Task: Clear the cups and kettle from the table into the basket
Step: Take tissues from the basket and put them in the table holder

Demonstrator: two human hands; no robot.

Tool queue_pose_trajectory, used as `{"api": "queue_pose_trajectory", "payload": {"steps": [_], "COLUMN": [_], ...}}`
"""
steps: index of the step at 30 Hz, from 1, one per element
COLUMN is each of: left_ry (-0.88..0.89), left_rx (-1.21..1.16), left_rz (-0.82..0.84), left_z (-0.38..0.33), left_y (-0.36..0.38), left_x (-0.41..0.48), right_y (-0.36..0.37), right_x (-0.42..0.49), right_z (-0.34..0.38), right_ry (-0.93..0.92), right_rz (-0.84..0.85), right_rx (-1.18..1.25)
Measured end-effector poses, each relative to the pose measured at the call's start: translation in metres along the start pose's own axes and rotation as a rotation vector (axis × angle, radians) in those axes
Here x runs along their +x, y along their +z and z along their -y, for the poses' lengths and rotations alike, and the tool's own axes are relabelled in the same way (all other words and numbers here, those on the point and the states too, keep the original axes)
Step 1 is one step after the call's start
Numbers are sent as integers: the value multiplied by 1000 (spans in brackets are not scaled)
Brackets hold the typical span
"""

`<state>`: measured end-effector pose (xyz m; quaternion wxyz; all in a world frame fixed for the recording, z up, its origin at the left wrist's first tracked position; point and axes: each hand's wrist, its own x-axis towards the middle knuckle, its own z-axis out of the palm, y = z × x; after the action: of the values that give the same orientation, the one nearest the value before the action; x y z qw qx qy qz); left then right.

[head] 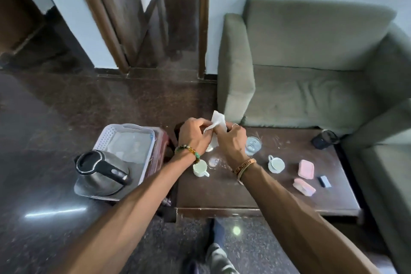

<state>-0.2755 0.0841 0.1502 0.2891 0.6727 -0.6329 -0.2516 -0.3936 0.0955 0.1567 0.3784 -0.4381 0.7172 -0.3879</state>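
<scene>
You are holding a white tissue (216, 123) in both hands above the far left part of the table (222, 193). Your left hand (193, 138) is curling its fingers round one side and your right hand (231, 142) is pinching the other. One cup (200, 168) is standing on the table under your left wrist, and a second cup (276, 164) is standing toward the table's middle. A glass (253, 145) is sitting nearer its far edge. The kettle (100, 169) is sitting off the table's left side, with the basket (124, 138) just beyond it.
</scene>
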Motion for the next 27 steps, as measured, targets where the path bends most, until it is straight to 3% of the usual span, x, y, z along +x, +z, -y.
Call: {"api": "queue_pose_trajectory", "payload": {"steps": [14, 18, 27], "left_ry": [43, 97, 122], "left_rx": [-342, -273, -135], "left_rz": [331, 423, 549], "left_z": [-122, -159, -258], "left_y": [104, 167, 295], "left_x": [-106, -123, -168], "right_y": [-159, -224, -369], "right_x": [-74, -71, -53], "right_z": [-84, -120, -206], "right_ry": [81, 134, 266], "right_rz": [-304, -407, -319], "right_rx": [80, 53, 25]}}
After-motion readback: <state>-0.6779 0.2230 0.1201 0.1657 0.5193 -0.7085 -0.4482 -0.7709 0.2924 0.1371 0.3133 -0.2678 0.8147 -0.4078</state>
